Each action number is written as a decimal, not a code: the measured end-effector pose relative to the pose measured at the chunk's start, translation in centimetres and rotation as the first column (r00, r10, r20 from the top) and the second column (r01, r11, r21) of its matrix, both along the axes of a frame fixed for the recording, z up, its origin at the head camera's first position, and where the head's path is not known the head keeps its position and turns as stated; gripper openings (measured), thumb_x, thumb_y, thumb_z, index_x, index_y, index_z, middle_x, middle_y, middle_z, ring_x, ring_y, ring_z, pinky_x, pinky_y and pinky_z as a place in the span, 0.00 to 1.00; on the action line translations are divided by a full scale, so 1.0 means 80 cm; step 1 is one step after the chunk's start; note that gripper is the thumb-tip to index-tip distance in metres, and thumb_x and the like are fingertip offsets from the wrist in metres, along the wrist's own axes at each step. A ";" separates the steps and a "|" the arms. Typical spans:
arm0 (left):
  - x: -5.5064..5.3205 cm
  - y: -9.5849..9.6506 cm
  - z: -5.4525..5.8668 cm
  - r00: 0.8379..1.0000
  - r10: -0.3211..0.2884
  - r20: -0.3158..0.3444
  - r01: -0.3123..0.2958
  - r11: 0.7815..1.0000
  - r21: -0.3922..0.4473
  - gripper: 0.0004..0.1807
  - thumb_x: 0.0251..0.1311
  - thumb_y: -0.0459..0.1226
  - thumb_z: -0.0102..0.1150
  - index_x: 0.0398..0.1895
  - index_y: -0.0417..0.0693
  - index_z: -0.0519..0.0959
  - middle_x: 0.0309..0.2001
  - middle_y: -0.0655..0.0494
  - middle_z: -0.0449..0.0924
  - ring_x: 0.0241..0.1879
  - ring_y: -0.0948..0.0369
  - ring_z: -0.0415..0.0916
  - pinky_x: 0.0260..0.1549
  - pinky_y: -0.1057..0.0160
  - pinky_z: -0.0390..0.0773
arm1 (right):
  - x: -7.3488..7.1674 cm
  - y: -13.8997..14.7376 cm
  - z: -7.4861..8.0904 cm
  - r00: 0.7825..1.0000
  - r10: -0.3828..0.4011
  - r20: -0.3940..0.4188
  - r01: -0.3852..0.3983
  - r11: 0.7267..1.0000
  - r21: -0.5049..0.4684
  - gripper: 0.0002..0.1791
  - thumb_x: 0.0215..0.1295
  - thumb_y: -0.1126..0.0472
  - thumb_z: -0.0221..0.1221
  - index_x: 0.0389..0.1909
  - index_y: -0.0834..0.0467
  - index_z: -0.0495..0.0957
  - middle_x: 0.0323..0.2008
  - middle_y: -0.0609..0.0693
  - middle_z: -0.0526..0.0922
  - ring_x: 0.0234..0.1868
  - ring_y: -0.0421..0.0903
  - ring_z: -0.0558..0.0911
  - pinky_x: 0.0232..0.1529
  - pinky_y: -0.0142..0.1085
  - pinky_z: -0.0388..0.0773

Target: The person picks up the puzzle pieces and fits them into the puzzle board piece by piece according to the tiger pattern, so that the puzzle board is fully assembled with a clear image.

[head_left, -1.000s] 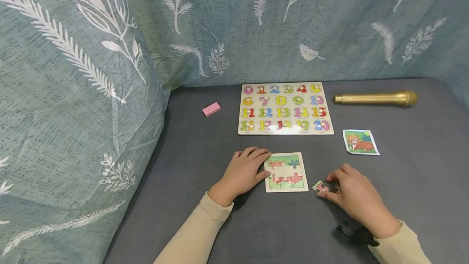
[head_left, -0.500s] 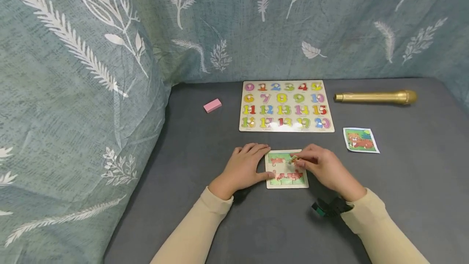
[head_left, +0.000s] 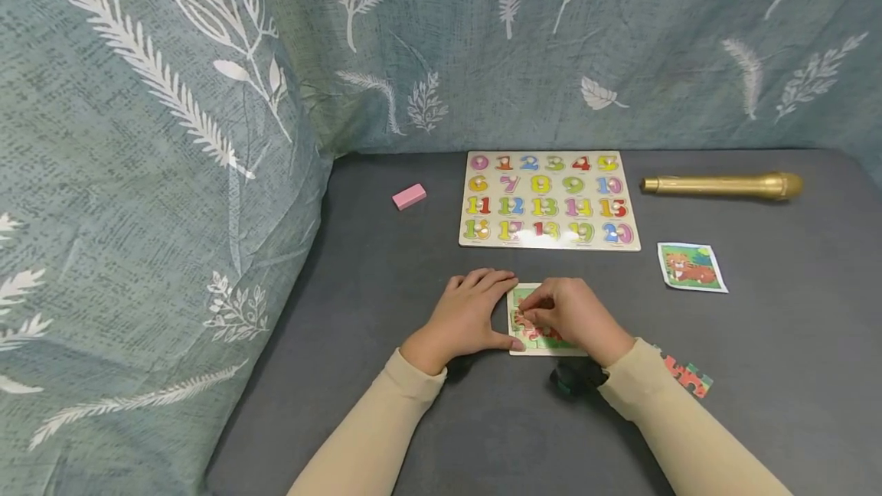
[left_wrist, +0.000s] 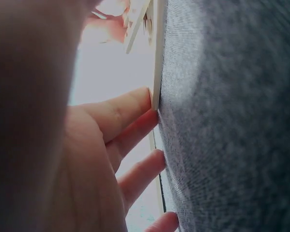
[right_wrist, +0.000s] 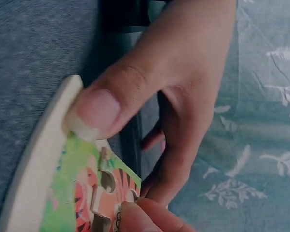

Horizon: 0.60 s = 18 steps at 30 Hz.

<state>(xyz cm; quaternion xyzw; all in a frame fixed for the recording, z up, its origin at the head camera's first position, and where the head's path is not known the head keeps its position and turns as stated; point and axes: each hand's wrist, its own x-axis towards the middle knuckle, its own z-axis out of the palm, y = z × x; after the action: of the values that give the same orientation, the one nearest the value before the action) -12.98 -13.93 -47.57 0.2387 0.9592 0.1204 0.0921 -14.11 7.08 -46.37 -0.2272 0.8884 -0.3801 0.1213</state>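
Observation:
A small square jigsaw puzzle board (head_left: 514,327) with a tiger picture lies on the dark table. My left hand (head_left: 465,320) rests at its left side, thumb on the near corner and fingertips (left_wrist: 147,96) against the edge. Over the board, my right hand (head_left: 577,315) pinches a puzzle piece (right_wrist: 114,195) between thumb and fingers. That piece is tilted over the board in the left wrist view. The right hand covers much of the board's right side. Loose puzzle pieces (head_left: 687,375) lie to the right, partly hidden by the right sleeve.
Behind the board lies a wooden number puzzle (head_left: 551,240). A tiger picture card (head_left: 692,268) and a gold microphone (head_left: 722,186) lie to the right. A pink block (head_left: 409,197) is at the back left. A patterned curtain (head_left: 510,98) borders the table.
From the loose pieces at the right, my right hand has carried a puzzle piece onto the board, then moved further left over it. My left hand has stayed at the board's left side.

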 end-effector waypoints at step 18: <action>0.003 0.005 -0.001 1.000 0.013 -0.026 -0.015 0.999 -0.048 0.47 0.64 0.67 0.62 0.81 0.56 0.64 0.79 0.58 0.62 0.77 0.55 0.57 0.68 0.45 0.62 | 0.023 -0.009 -0.010 0.928 0.071 -0.367 0.003 0.980 0.197 0.09 0.57 0.72 0.75 0.38 0.58 0.92 0.35 0.48 0.80 0.34 0.45 0.83 0.36 0.39 0.82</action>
<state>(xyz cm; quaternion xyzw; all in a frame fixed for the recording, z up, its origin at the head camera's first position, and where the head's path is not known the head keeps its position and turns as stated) -12.76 -13.54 -47.63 0.2313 0.9646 0.0947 0.0847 -12.30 6.35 -47.13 -0.2975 0.9240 -0.2393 -0.0210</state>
